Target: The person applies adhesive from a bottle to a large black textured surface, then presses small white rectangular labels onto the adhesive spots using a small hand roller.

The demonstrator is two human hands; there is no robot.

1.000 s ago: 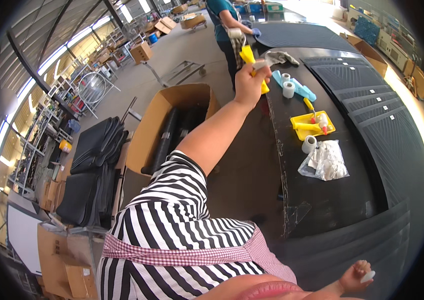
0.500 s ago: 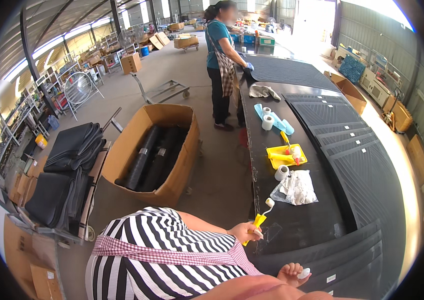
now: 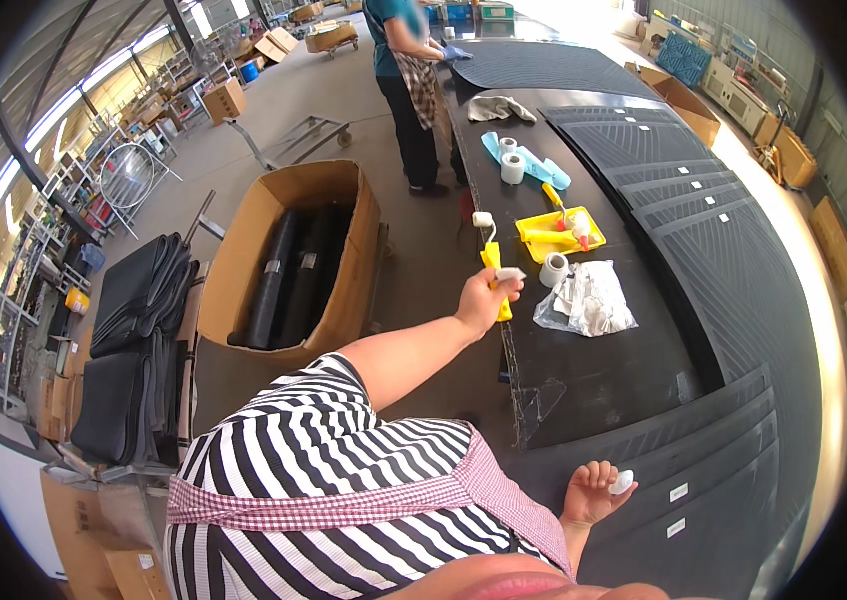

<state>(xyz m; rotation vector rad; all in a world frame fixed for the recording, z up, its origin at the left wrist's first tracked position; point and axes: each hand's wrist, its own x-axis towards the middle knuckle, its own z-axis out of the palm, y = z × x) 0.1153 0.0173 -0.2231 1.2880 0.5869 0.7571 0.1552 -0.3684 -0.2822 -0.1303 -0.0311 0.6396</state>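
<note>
My left hand (image 3: 484, 300) is wrapped around the yellow handle of a small paint roller (image 3: 490, 256), its pale roller head pointing up and away at the table's left edge. A white covering (image 3: 510, 274) shows on a digit of that hand. My right hand (image 3: 594, 494) hovers over dark ribbed mats (image 3: 644, 450) at the near end, fingers curled in, with a white wrapped tip (image 3: 623, 483) that looks like its thumb. Beyond the left hand lie a yellow tray (image 3: 566, 235) with another yellow-handled roller and a bottle, a white roll (image 3: 554, 268) and a plastic bag of white pieces (image 3: 592, 300).
A co-worker (image 3: 407, 90) with gloved hands stands at the table's far left, touching a large mat (image 3: 544, 68). A carton (image 3: 294, 345) with black rolls stands left of the table. Folded black sheets (image 3: 129, 330) and a flat trolley (image 3: 309, 140) are farther left.
My left hand has moved forward with the paint roller, which now points more upright. My right hand has shifted slightly up and right. The whole view has tilted downward.
</note>
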